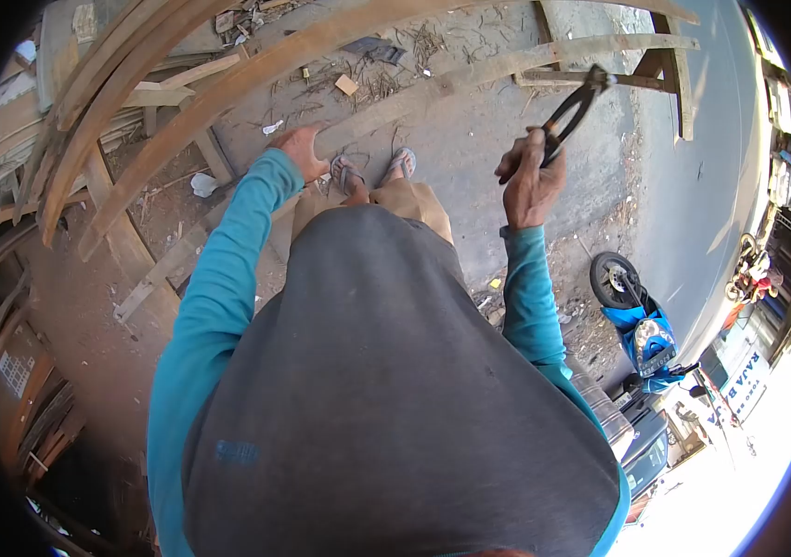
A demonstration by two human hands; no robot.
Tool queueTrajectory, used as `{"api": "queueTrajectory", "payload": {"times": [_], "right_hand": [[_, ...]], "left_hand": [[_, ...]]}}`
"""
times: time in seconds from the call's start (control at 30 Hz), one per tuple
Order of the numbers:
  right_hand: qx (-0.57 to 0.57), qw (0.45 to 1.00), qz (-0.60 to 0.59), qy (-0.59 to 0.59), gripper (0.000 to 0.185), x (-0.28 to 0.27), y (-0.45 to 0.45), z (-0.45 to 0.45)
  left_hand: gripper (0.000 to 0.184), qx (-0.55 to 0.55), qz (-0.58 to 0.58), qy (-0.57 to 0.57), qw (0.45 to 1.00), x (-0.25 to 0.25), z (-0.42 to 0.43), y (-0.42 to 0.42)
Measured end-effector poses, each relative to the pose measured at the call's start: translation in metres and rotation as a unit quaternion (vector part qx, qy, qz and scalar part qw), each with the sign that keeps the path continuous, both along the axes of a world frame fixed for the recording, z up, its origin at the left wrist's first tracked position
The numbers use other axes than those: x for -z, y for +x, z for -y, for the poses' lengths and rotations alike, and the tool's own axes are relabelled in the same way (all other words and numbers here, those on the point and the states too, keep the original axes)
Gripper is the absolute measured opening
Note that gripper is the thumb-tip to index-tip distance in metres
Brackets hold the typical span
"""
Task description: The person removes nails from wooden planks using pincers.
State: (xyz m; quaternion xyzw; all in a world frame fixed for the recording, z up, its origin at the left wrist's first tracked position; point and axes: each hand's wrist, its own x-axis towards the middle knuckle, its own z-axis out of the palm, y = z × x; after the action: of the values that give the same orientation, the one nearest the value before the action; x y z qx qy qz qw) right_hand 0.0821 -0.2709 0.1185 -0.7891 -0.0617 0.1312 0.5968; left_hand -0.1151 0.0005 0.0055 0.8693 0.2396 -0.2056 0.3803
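Observation:
My left hand (299,153) is closed around the edge of a long pale wooden plank (456,82). The plank runs across in front of me, from the upper right down to the lower left. Out to the right, my right hand (531,181) grips the handles of dark pincers (574,113), whose head points up and away from me. The pincers are held above the ground, apart from the plank. The left fingertips are partly hidden by the wood.
Several curved brown boards (149,176) lie at the left and top. A wooden trestle (669,70) stands at the upper right beside the road (706,186). A blue motorcycle (635,325) is parked to the right. Wood scraps and litter (346,85) cover the ground.

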Motion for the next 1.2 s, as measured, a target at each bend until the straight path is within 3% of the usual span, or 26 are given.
{"api": "queueTrajectory", "payload": {"times": [0.07, 0.1, 0.17, 0.23, 0.3, 0.37, 0.43, 0.5, 0.53, 0.57, 0.67, 0.73, 0.83, 0.87, 0.9, 0.93, 1.0, 1.07, 1.1, 1.17, 1.2], "right_hand": [[0.044, 0.993, 0.062, 0.088, 0.040, -0.008, 0.007, -0.021], [0.081, 0.987, 0.035, 0.134, 0.038, 0.004, 0.003, -0.031], [-0.037, 0.993, -0.110, 0.003, 0.033, 0.027, -0.005, -0.029], [-0.225, 0.926, -0.283, -0.111, 0.033, 0.033, -0.001, -0.024], [-0.234, 0.939, -0.225, -0.114, 0.034, 0.027, 0.009, -0.022], [-0.095, 0.987, -0.125, 0.033, 0.042, 0.007, 0.007, -0.023], [-0.023, 0.993, -0.035, 0.112, 0.041, 0.002, 0.014, -0.031], [-0.004, 0.994, -0.064, 0.094, 0.038, 0.022, 0.006, -0.038], [-0.171, 0.978, -0.009, -0.116, 0.035, 0.034, 0.013, -0.037], [-0.304, 0.901, -0.227, -0.210, 0.036, 0.040, 0.020, -0.026], [-0.288, 0.935, -0.110, -0.178, 0.032, 0.032, 0.024, -0.023], [-0.120, 0.990, -0.065, 0.039, 0.028, -0.033, 0.018, -0.032], [-0.049, 0.972, 0.115, 0.200, 0.026, -0.050, 0.023, -0.046], [-0.083, 0.962, 0.133, 0.225, 0.026, -0.029, 0.023, -0.041], [-0.095, 0.982, 0.106, 0.125, 0.028, 0.001, 0.015, -0.033], [-0.241, 0.966, 0.052, -0.076, 0.028, 0.047, 0.019, -0.020], [-0.373, 0.887, 0.000, -0.271, 0.029, 0.070, 0.025, -0.009], [-0.317, 0.930, -0.046, -0.183, 0.026, 0.051, 0.019, -0.012], [-0.324, 0.925, -0.061, -0.190, 0.026, 0.022, 0.013, -0.014], [-0.191, 0.981, 0.006, 0.023, 0.027, -0.048, 0.020, -0.038], [-0.167, 0.980, 0.059, 0.093, 0.028, -0.049, 0.022, -0.041]], "left_hand": [[0.075, -0.008, 0.016, -0.001, 1.000, 0.005, 0.000, 0.002], [0.075, -0.014, 0.015, 0.002, 1.000, 0.011, -0.001, -0.001], [0.075, -0.022, 0.014, 0.009, 1.000, 0.011, -0.005, -0.003], [0.077, -0.016, -0.009, -0.009, 1.000, 0.007, -0.005, 0.001], [0.078, -0.001, 0.007, 0.011, 1.000, 0.005, -0.006, 0.006], [0.078, 0.007, 0.002, 0.018, 1.000, -0.002, 0.000, -0.002], [0.079, -0.014, -0.053, -0.024, 0.998, -0.022, 0.000, 0.012], [0.079, -0.007, -0.040, -0.014, 0.999, 0.008, -0.004, 0.001], [0.079, -0.003, -0.026, -0.004, 1.000, 0.011, -0.005, 0.001], [0.079, -0.005, -0.023, 0.000, 1.000, 0.014, -0.005, 0.000], [0.079, -0.008, -0.015, -0.023, 1.000, 0.008, -0.012, 0.007], [0.078, 0.011, -0.011, 0.014, 1.000, 0.013, -0.005, -0.002], [0.075, 0.017, -0.018, 0.022, 0.999, 0.019, -0.007, -0.004], [0.075, 0.017, -0.017, 0.024, 0.999, 0.019, -0.008, -0.002], [0.073, 0.007, -0.035, 0.015, 0.999, 0.009, -0.007, 0.002], [0.072, -0.004, -0.054, 0.006, 0.999, 0.001, -0.005, 0.003], [0.072, -0.009, -0.031, 0.017, 0.999, 0.000, 0.004, -0.002], [0.072, -0.028, -0.006, 0.036, 0.999, -0.004, -0.008, 0.008], [0.072, -0.026, -0.019, 0.013, 0.999, -0.013, -0.006, 0.011], [0.071, -0.019, -0.034, -0.012, 0.999, -0.007, -0.001, 0.006], [0.068, -0.022, -0.020, 0.010, 1.000, 0.003, -0.002, 0.001]]}}
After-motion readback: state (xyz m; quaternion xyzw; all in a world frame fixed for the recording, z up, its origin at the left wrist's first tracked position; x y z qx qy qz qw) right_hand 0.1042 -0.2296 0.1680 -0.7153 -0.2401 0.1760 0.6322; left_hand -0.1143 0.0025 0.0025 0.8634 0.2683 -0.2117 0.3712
